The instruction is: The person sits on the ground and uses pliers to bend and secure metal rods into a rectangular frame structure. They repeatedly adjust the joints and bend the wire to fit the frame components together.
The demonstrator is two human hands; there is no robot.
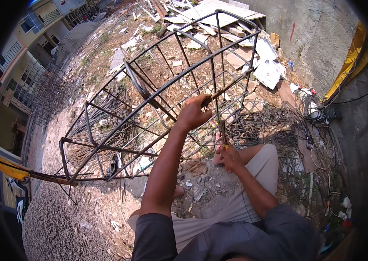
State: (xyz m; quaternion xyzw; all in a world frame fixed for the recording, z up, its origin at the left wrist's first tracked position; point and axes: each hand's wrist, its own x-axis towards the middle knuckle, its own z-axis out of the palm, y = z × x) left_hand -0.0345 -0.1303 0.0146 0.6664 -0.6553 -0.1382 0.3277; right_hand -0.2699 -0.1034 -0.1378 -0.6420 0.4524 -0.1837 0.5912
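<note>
A long cage of dark steel rebar (pixel 166 90) with bent stirrups stretches across the view in front of me. My left hand (pixel 192 114) is closed round one of its long bars, near the cage's right half. Lower and to the right, my right hand (pixel 229 158) grips pincers (pixel 222 128) with yellow-orange handles. Their jaws point up toward the cage, beside an upright stirrup bar. Whether the jaws bite on anything is too small to tell.
Several loose steel rods (pixel 262 124) lie right of the cage, with another heap under its left part. Broken white boards (pixel 267 65) are piled by the concrete wall (pixel 312 43). Cables (pixel 323 126) tangle at its foot. Gravel (pixel 62 222) spreads at lower left.
</note>
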